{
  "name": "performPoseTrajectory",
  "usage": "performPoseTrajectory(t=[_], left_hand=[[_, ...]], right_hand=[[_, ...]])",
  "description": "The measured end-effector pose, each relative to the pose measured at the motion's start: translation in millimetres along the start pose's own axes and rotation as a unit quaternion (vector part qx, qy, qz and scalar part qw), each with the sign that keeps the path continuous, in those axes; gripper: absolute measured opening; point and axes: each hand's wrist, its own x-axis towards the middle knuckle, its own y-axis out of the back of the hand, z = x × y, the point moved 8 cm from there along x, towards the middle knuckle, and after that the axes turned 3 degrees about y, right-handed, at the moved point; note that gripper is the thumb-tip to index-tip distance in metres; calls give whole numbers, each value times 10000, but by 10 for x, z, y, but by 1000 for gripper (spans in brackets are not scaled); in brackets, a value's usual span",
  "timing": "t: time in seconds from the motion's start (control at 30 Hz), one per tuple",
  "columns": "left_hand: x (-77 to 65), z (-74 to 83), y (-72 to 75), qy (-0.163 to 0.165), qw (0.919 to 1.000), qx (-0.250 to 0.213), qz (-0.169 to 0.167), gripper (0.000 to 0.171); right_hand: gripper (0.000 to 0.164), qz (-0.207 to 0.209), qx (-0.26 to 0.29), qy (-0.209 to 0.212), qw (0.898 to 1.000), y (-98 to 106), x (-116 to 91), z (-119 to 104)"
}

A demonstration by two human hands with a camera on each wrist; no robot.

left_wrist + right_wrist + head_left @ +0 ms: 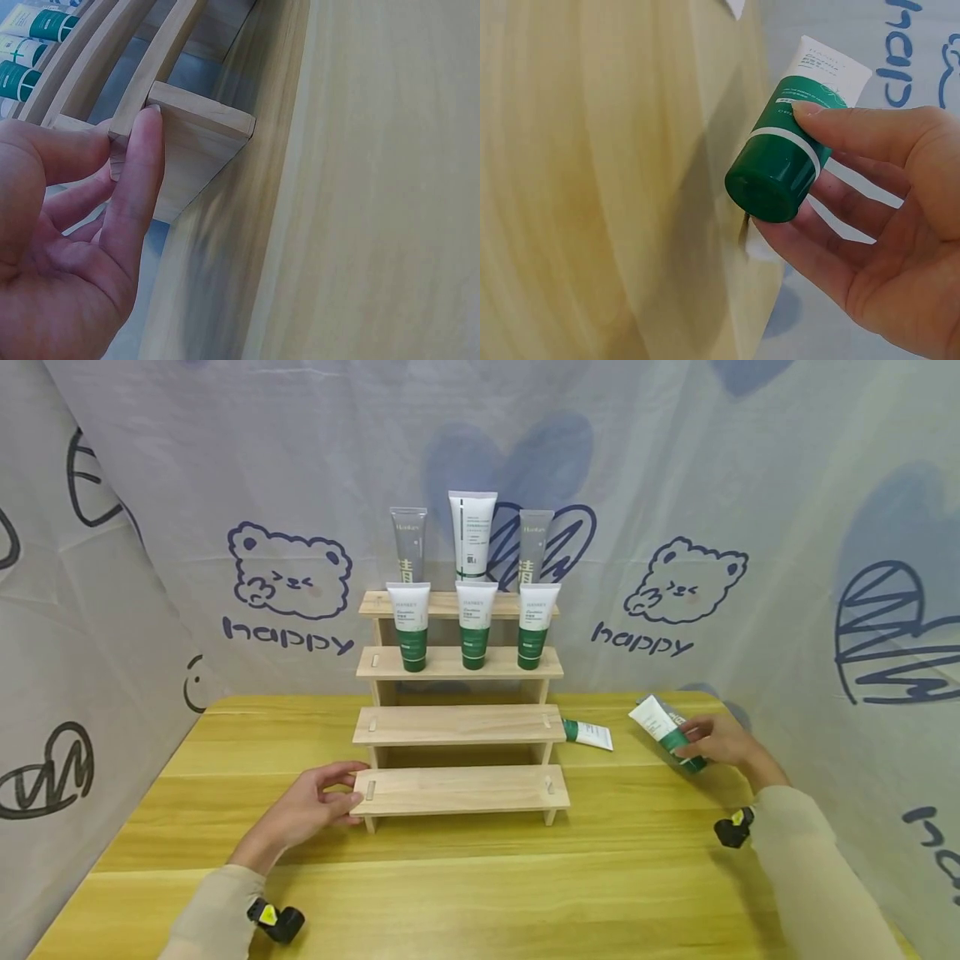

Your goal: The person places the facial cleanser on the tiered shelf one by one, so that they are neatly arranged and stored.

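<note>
My left hand (309,807) pinches the left end of the lowest step of a wooden tiered stand (461,791). The left wrist view has the thumb and a finger on either side of that board end (120,124). Over at the right, my right hand (722,742) holds a white-and-green squeeze tube (799,112) between thumb and fingers, its green cap tilted down towards me. A grey tube (672,713) lies behind it on the table, mostly covered in the head view.
On the top step stand a white tube (472,531) and two grey tubes (408,539). Three white-and-green tubes (473,622) line the step below. Another such tube (592,735) lies flat right of the stand. A printed cloth (480,435) hangs behind the wooden table (465,893).
</note>
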Motion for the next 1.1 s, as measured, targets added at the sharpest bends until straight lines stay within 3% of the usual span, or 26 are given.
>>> performPoseTrajectory(t=[0.23,0.6,0.93,1.1], left_hand=[[2,-2,7,17,10000,1,20,58],[-6,9,9,7,10000,15,35,58],[-2,4,6,-11,10000,55,43,57],[1,-22,21,80,9998,119,116,57]], right_hand=[[65,74,409,41,9991,12,14,-133],[66,185,581,328,9976,24,-9,-448],[72,248,715,237,9969,-27,-16,-716],[74,200,706,420,9964,-45,-11,-864]])
